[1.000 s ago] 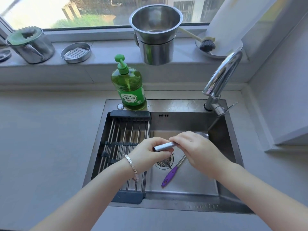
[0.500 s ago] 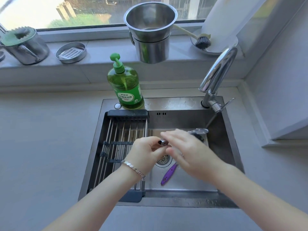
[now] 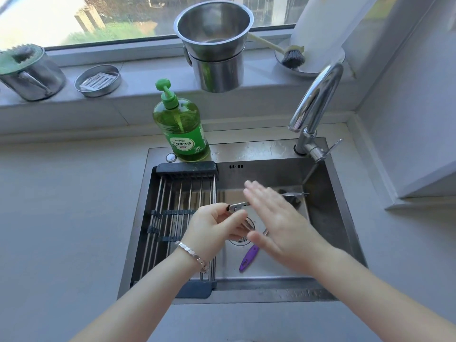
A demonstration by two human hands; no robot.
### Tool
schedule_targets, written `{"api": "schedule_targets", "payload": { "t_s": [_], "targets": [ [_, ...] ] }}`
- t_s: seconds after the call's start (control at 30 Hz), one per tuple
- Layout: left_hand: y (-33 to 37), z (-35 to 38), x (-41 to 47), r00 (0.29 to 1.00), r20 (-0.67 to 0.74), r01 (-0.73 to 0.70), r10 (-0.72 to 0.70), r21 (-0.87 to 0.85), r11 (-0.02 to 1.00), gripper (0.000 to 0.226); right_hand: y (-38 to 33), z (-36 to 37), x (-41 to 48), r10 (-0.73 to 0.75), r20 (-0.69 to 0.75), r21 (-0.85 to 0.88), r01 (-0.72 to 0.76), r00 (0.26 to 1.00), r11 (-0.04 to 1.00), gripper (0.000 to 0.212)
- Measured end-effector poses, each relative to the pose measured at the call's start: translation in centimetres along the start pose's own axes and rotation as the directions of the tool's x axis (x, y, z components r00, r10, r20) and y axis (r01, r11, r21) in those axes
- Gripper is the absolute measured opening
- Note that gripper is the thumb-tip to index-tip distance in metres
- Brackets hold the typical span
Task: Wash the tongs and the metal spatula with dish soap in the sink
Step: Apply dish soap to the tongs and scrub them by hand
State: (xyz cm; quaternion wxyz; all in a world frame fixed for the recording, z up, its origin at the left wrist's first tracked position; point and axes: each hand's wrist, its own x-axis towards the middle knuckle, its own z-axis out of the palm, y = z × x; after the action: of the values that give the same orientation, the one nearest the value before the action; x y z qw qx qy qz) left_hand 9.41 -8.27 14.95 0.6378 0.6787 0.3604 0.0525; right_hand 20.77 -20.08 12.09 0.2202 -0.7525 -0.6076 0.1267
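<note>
My left hand (image 3: 214,228) grips the hinge end of the metal tongs (image 3: 238,206) above the steel sink (image 3: 330,218). The tongs run level to the right, and their far tip pokes out past my right hand. My right hand (image 3: 278,223) is flat and blurred, fingers stretched out, in front of the tongs' middle; whether it touches them I cannot tell. The spatula (image 3: 249,257), with a purple handle and a metal shaft, lies on the sink floor near the drain, partly hidden under my right hand. The green dish soap bottle (image 3: 181,129) stands on the sink's back rim.
A dark drying rack (image 3: 177,206) spans the left half of the sink. The curved faucet (image 3: 318,102) rises at the back right, with no water running. On the sill stand stacked steel pots (image 3: 214,45), a dish brush (image 3: 291,58), a steel dish (image 3: 98,80) and a lidded steel container (image 3: 27,72).
My right hand was closed over the tongs beside my left hand; it has slid off along them and opened flat. My left hand keeps its grip.
</note>
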Motion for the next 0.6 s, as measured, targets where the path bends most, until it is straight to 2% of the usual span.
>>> {"api": "schedule_targets", "payload": {
  "t_s": [0.03,0.1,0.2,0.33,0.4,0.47,0.53,0.57,0.6],
  "targets": [
    [0.2,0.0,0.0,0.999,0.018,0.051,-0.050,-0.066,0.996,0.016,0.6,-0.1,-0.2,0.057,0.005,0.009,-0.057,0.998,0.998,0.094],
    [0.4,-0.1,0.0,0.992,0.045,0.124,-0.118,-0.161,0.979,0.017,0.2,0.0,-0.5,0.048,0.027,-0.013,-0.048,0.998,0.999,0.095],
    [0.4,0.0,-0.2,0.983,0.070,0.179,-0.168,-0.211,0.961,0.020,-1.2,0.7,-0.8,-0.019,0.080,-0.060,0.024,0.997,0.998,0.087],
    [0.4,-0.1,-0.2,0.973,0.092,0.230,-0.212,-0.280,0.932,0.019,0.2,-0.2,-0.8,0.091,0.069,-0.067,-0.087,0.993,0.994,0.095],
    [0.2,0.0,-0.2,0.972,0.099,0.234,-0.214,-0.284,0.930,0.018,-0.4,-0.2,-0.9,0.050,0.095,-0.087,-0.042,0.994,0.995,0.092],
    [0.0,0.1,-0.3,0.976,0.103,0.214,-0.193,-0.267,0.940,0.017,-0.9,0.2,-1.0,-0.017,0.132,-0.120,0.033,0.991,0.992,0.086],
    [-0.3,0.0,-0.3,0.984,0.083,0.172,-0.157,-0.221,0.960,0.016,-0.2,-0.2,-0.7,0.005,0.118,-0.133,0.011,0.993,0.991,0.093],
    [-0.5,-0.2,-0.3,0.993,0.060,0.111,-0.104,-0.135,0.985,0.015,0.6,-0.5,-0.6,0.063,0.089,-0.119,-0.052,0.994,0.992,0.101],
    [-0.7,-0.4,-0.4,0.999,0.038,-0.004,0.003,0.027,1.000,0.014,1.2,-1.0,-0.7,0.134,0.096,-0.100,-0.125,0.986,0.987,0.110]
  ]
}}
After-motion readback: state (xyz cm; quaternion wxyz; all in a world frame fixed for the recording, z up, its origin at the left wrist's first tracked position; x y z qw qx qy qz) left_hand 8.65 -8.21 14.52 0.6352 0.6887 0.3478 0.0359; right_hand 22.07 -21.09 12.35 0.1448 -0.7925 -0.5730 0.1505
